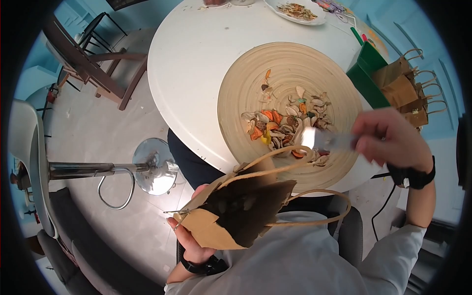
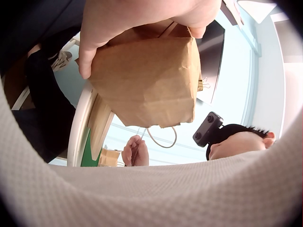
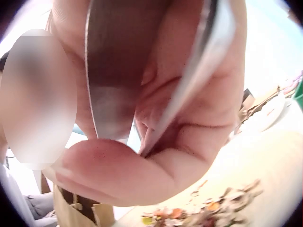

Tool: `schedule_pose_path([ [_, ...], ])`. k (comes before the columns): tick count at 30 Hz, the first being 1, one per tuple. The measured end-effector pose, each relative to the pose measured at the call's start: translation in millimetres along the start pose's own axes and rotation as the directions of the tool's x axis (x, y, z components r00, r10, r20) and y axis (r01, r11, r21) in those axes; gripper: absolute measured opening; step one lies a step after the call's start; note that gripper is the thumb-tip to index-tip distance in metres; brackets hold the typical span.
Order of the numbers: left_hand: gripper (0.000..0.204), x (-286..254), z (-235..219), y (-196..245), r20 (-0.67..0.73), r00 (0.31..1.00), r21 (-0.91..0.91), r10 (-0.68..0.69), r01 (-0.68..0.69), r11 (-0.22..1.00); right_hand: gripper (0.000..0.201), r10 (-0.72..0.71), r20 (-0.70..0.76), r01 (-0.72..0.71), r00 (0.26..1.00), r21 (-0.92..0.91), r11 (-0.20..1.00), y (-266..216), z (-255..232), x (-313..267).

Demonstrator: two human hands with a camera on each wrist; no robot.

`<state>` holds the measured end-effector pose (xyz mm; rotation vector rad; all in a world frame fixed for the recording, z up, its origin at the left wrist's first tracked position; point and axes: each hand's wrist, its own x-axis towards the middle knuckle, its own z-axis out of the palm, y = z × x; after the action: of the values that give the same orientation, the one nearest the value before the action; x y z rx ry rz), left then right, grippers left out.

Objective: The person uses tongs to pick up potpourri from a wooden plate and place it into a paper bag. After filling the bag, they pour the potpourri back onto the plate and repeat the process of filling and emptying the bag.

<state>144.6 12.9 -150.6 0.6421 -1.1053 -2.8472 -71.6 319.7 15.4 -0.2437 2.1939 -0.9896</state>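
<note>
My left hand holds a brown paper bag tilted in front of my torso, its mouth showing a dark inside with a few faint pieces. A binder clip sits on the bag's edge near the fingers. In my right hand are metal tongs, blurred in the head view; the right wrist view shows both metal arms within the grip. Their tips overlap the bag's twisted handle, above mixed dried potpourri pieces on a round wooden tray.
On the white round table, a white plate with dried bits stands at the back. A green box and several upright paper bags are at the right. A bar stool stands to the left.
</note>
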Motion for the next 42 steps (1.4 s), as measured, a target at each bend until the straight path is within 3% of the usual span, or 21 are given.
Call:
schedule_pose_path([
  [2,0.099,1.5,1.6,-0.3,0.028,1.000,-0.012,0.006,-0.005,1.000,0.020,-0.380,0.163,0.405,0.910,-0.156,0.901,-4.8,17.0,-1.4],
  [4,0.099,0.6,1.5,0.2,0.048,0.999,-0.028,0.023,-0.022,0.999,0.024,-0.452,0.164,0.472,0.877,-0.110,0.875,-2.5,21.9,0.5],
  [6,0.099,0.7,2.9,1.5,-0.004,1.000,0.019,0.015,-0.015,1.000,0.018,-0.093,-0.022,0.095,0.995,0.086,0.992,-11.8,7.2,1.6],
  [11,0.100,3.4,5.5,2.5,0.002,1.000,0.010,0.015,-0.015,1.000,0.025,-0.085,-0.217,0.054,0.972,-0.143,0.988,15.6,-22.9,39.1],
  [16,0.100,3.8,6.4,1.1,0.017,1.000,-0.029,0.014,-0.013,0.999,0.030,0.003,-0.192,-0.055,0.981,-0.266,0.962,27.0,-27.6,63.4],
  [23,0.099,5.6,7.7,1.9,0.048,0.999,-0.025,0.022,-0.021,0.999,0.030,-0.045,-0.104,0.015,0.994,-0.274,0.962,22.4,-22.5,65.3],
  [29,0.100,3.0,4.8,0.6,0.014,1.000,-0.052,0.005,-0.004,0.999,0.024,0.014,-0.105,-0.029,0.994,-0.137,0.990,4.0,-20.5,30.6],
  [34,0.100,4.0,5.2,-0.1,0.016,1.000,-0.018,0.013,-0.013,1.000,0.016,-0.043,0.196,0.028,0.980,0.079,0.997,-14.8,11.1,-1.8],
  [36,0.099,3.6,4.3,0.0,0.026,1.000,-0.034,0.015,-0.014,0.999,0.016,-0.036,0.193,0.020,0.981,0.086,0.996,-13.1,6.6,-1.6],
  [38,0.099,2.9,5.8,1.1,0.030,0.999,-0.043,0.016,-0.014,0.999,0.014,-0.038,-0.045,0.037,0.998,-0.026,0.999,-0.4,-4.4,5.1],
  [39,0.099,3.0,6.7,1.6,0.033,0.999,-0.050,0.017,-0.015,0.999,0.017,-0.079,-0.197,0.017,0.977,-0.300,0.954,1.8,-9.2,8.3],
  [40,0.099,3.2,7.4,1.6,0.035,0.999,-0.053,0.019,-0.017,0.998,0.017,-0.080,-0.198,0.017,0.977,-0.303,0.953,11.5,-13.8,11.4],
  [42,0.098,3.6,7.8,1.0,0.032,0.999,-0.069,0.016,-0.014,0.998,0.023,-0.365,-0.273,0.064,0.890,-0.718,0.693,31.8,-20.7,16.3],
])
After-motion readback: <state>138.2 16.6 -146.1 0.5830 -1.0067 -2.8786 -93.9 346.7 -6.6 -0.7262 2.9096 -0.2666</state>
